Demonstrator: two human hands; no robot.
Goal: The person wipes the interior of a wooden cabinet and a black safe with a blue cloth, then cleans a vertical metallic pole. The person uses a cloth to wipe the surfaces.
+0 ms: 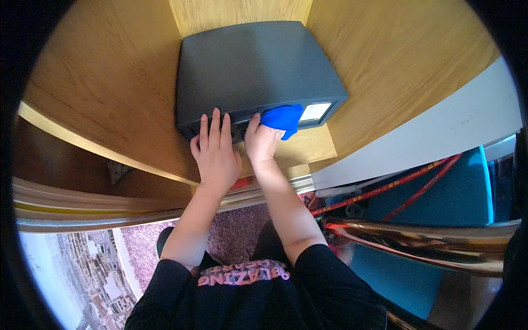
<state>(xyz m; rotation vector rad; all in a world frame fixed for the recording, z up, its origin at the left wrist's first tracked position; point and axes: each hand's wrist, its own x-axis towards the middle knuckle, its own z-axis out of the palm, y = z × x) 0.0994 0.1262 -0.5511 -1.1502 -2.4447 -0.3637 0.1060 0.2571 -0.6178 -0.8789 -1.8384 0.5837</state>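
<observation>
A dark grey metal box, likely a safe (255,66), stands inside a wooden cabinet with its front face towards me. My left hand (216,150) lies with fingers spread against the left part of that front, fingertips at the top edge. In my right hand (264,138) is a bright blue cloth (284,117), pressed to the front right of centre. The right thumb points up the front face, and the other fingers are hidden by the cloth. A white label (315,111) with writing sits on the front's right end. Dark controls show partly between my hands.
Wooden panels, the left wall (115,82) and right wall (392,62), flank the box. A wooden ledge (307,146) runs below its front. At right are red printed straps (383,187) and a shiny copper-coloured tube (429,243). Purple carpet (239,231) covers the floor.
</observation>
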